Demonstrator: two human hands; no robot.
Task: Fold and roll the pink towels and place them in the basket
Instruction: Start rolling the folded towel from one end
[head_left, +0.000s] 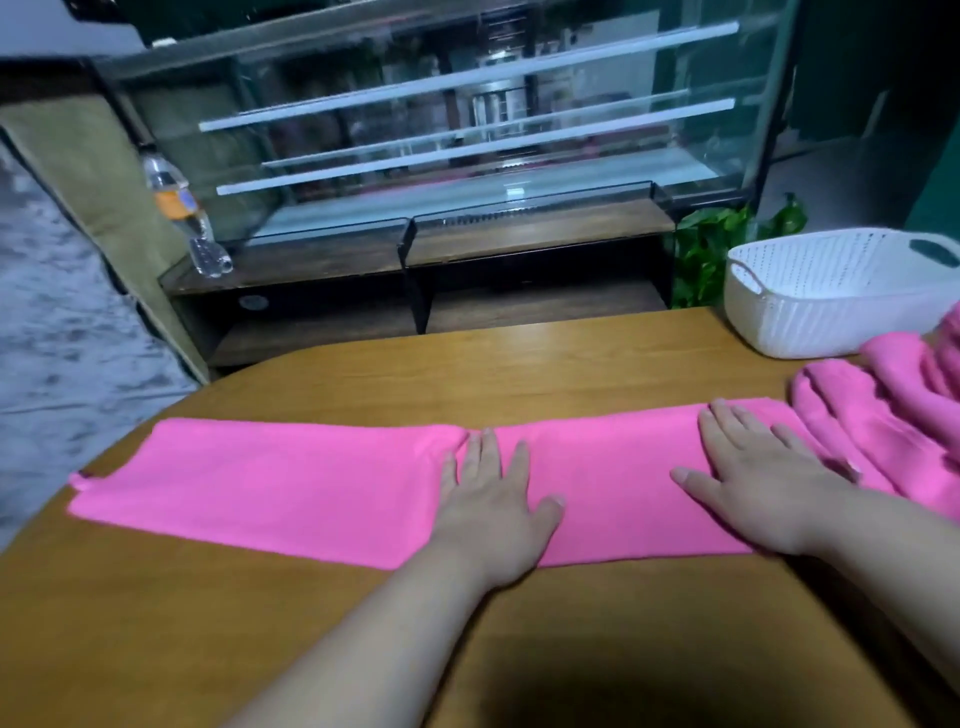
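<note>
The wooden table (519, 358) was used as the work surface. Across its near half a pink towel (270, 478) was laid as a long folded strip from left to right, probably so that it could be rolled from one end. A heap of further towels (883, 415) was left touching the strip's right end, within reach. The white basket (831, 296) was set just beyond the heap, far right. The left hand (493, 499) and right hand (753, 488) were pressed flat on the strip, fingers straight, nothing grasped, seemingly to smooth the fold.
</note>
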